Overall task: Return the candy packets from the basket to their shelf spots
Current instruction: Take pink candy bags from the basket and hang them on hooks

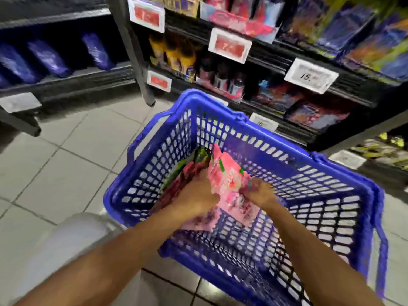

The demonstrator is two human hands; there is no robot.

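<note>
A blue plastic basket [309,164] stands on the tiled floor in front of the shelves. Both my hands are down inside it. My left hand [196,193] and my right hand [260,194] grip a bundle of pink candy packets [229,180] from either side. More packets, dark red and green [187,171], lean against the basket's left wall beside my left hand. The picture is blurred, so packet prints are unreadable.
Dark shelves [265,60] with candy bags, boxes and price tags [311,75] rise just behind the basket to the right. A second shelf unit [66,71] with purple bags stands at the left. Grey floor tiles [66,162] lie to the left of the basket.
</note>
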